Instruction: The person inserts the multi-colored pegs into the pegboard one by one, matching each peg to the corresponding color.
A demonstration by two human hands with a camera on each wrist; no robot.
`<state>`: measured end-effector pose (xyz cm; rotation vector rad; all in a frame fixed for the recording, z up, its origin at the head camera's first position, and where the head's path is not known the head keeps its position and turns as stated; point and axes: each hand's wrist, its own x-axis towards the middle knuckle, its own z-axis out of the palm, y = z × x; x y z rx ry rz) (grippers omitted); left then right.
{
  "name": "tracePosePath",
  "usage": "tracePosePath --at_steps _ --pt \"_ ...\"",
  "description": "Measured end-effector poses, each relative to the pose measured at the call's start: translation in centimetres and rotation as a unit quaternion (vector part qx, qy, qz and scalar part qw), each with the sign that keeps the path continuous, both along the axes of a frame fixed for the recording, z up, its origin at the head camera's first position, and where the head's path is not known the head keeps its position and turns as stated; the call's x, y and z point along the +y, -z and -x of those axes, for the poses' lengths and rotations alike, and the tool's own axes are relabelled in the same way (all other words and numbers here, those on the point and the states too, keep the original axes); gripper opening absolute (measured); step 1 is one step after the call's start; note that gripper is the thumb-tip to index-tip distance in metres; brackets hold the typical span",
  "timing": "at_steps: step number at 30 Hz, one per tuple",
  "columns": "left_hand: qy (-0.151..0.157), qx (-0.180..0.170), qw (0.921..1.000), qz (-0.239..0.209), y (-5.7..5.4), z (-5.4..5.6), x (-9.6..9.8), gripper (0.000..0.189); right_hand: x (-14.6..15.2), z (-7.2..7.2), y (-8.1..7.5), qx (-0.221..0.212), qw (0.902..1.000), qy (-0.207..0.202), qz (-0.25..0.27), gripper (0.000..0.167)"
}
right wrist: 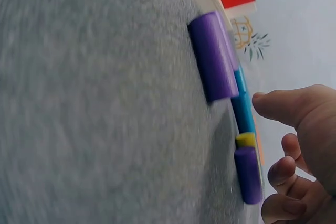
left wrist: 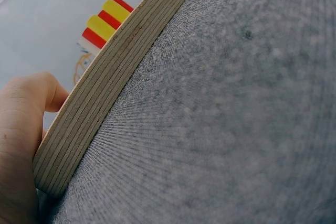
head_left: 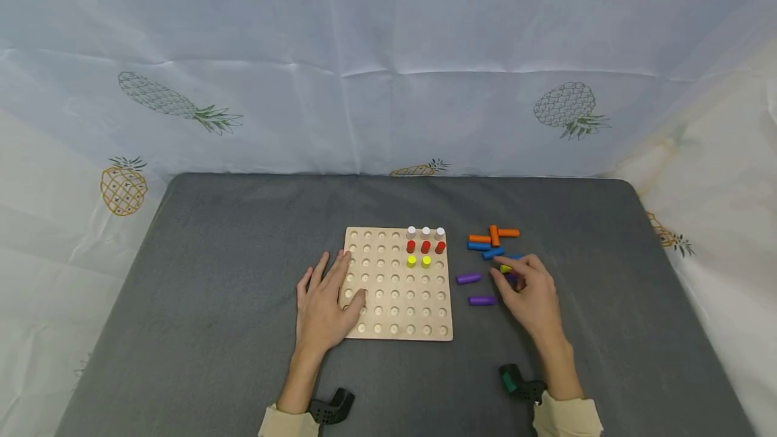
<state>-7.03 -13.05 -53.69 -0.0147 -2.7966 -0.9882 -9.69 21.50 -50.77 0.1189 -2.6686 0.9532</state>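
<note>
A wooden pegboard [head_left: 403,303] with rows of round holes lies flat on the grey table. My left hand [head_left: 322,312] rests on its left side, thumb over the top face. White pegs [head_left: 425,231], red pegs [head_left: 425,247] and two yellow pegs [head_left: 411,261] stand in the board's upper right. My right hand [head_left: 531,295] hovers over the loose pegs right of the board, thumb and fingers apart with nothing between them. Beneath its fingertips lies a loose yellow peg [right wrist: 245,140], beside a purple peg [right wrist: 248,176] partly hidden by the hand in the head view.
Two more purple pegs, one nearer the board [head_left: 469,278] and one lower [head_left: 482,301], lie left of the right hand. Blue pegs [head_left: 493,253] and orange pegs [head_left: 494,236] are heaped farther back. A pineapple-print cloth [head_left: 364,120] hangs behind the table.
</note>
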Motion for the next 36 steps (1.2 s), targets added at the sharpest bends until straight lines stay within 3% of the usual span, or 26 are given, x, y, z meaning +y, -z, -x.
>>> tracePosePath --at_steps 7,16,36 --pt "-0.001 -0.003 1.0 0.0 0.0 0.0 0.0 0.07 0.8 -0.2 0.2 -0.032 0.9988 0.01 -0.035 0.024" --pt "0.001 -0.006 1.0 0.001 0.0 -0.1 0.0 0.071 1.2 -0.4 0.3 -0.053 0.9973 0.026 -0.044 0.024" --pt "-0.002 -0.004 1.0 -0.005 0.1 0.0 0.0 0.071 0.9 -0.2 0.4 -0.056 0.9956 0.026 -0.07 0.024"
